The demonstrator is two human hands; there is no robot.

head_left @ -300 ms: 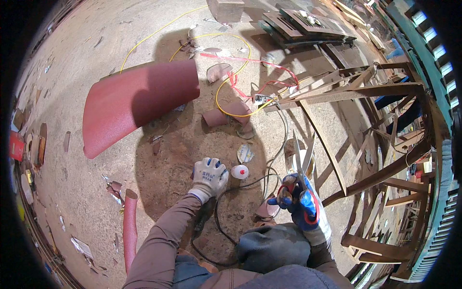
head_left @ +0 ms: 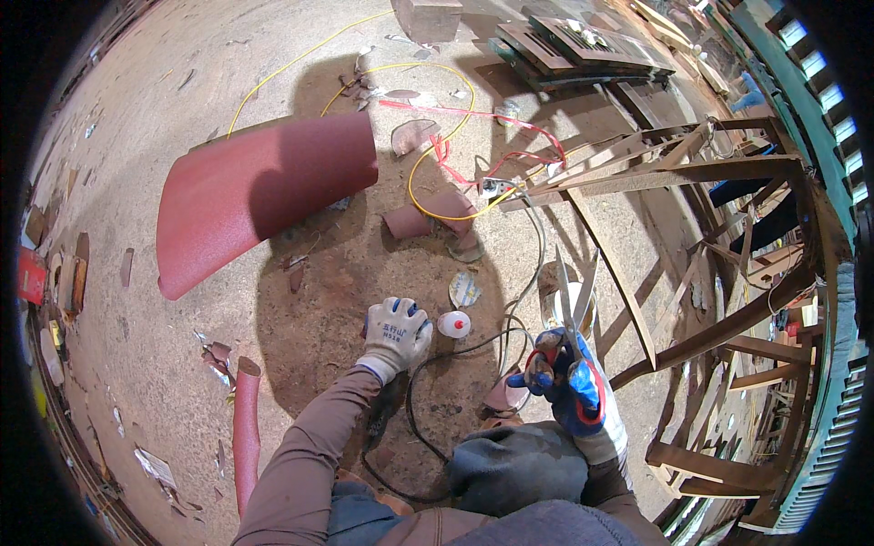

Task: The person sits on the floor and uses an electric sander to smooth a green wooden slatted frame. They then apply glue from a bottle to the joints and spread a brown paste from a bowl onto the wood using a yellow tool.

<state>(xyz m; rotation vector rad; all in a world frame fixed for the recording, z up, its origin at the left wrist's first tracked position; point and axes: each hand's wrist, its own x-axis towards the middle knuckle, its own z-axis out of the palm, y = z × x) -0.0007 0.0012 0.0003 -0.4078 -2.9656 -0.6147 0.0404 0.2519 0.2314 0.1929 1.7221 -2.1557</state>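
My left hand, in a white glove, is curled with the knuckles up, close above the ground. Its fingertips and whatever lies under the palm are hidden. A dark elongated object lies just below its wrist. Right of it stands a white bottle with a red tip. My right hand, gloved in blue and white, is closed round the red handles of scissors; their blades point away from me, slightly apart. A big reddish-brown abrasive sheet lies curved on the ground ahead to the left.
A wooden chair-like frame stands at right. A black cord loops between my hands. A power socket, a yellow cable and red ribbon lie ahead. A rolled reddish piece is at left; slatted panels lie far off.
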